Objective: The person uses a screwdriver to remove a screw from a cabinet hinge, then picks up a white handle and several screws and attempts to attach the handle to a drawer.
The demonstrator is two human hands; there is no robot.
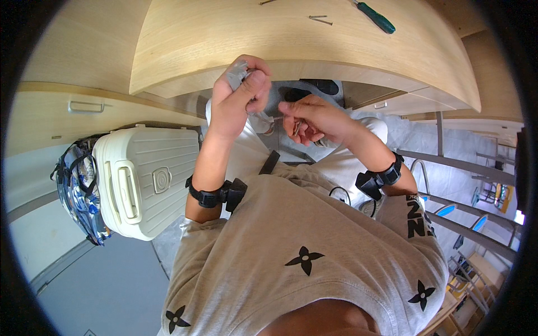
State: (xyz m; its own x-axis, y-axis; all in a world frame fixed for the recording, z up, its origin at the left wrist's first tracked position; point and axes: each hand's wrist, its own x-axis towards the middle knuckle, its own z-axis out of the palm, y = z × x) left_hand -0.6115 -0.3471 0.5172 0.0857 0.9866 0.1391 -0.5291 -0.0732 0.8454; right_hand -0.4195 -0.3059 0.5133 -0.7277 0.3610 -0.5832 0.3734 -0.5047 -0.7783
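My left hand is closed around a crumpled, greyish clear plastic bag, raised just in front of the desk edge. Part of the plastic sticks out above the fingers. To its right, my right hand has its fingers curled in, with thumb and forefinger pinched. A small shiny bit shows between its fingers, too small to name. The two hands are a little apart, above my lap. On the wooden desk top beyond them lie a pair of screws, another screw and a green-handled screwdriver.
A cream suitcase stands at my left, with a blue patterned bag beside it. A drawer with a metal handle is at the far left. Grey metal rails run along my right. Dark shoes lie under the desk.
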